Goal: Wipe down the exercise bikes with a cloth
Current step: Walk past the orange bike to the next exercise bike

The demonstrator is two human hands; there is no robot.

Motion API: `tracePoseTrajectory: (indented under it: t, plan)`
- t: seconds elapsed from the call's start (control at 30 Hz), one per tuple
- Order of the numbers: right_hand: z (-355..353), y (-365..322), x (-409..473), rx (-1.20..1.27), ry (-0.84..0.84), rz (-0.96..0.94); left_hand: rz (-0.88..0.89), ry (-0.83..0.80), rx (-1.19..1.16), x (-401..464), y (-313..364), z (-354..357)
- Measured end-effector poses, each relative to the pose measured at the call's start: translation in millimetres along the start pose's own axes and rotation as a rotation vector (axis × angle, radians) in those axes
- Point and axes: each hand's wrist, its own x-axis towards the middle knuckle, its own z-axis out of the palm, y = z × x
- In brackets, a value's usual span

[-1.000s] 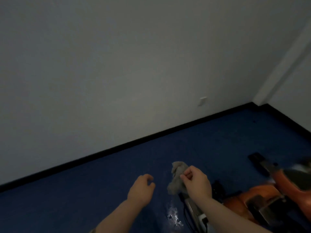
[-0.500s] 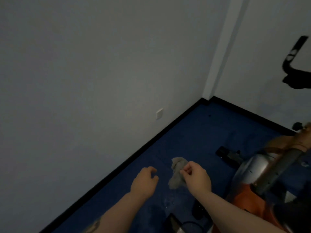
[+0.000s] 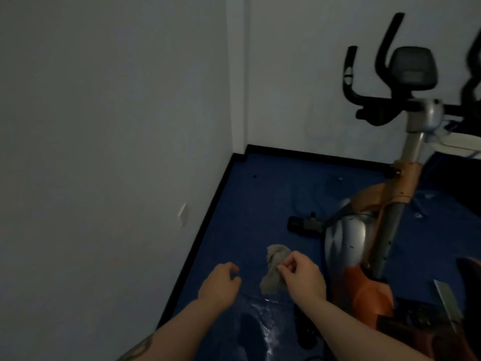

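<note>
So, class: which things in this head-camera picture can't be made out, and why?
- Exercise bike: seat and rear cut off by the right and bottom edges.
- Console: display dark and blurred, unreadable.
- Cloth: partly hidden behind the right hand.
- Second machine at the right edge: only blurred parts show.

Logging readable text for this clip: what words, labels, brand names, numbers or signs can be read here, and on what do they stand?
None can be read.
Exercise bike console: a faint mark on its face, too blurred to read.
Handlebar: a pale patch, no legible text.
Cloth in the right hand: plain.
</note>
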Motion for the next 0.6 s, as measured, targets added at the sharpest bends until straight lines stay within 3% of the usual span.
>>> tracePoseTrajectory:
  t: [0.3, 0.6]
  plan:
    - [-23, -28, 51, 0.131, 0.293, 0.135, 0.179, -0.205, -0.043, 73, 46, -16]
    - [-119, -28, 137, 0.083, 0.595, -0.085, 0.482, -0.153, -0.163, 167, 180, -51]
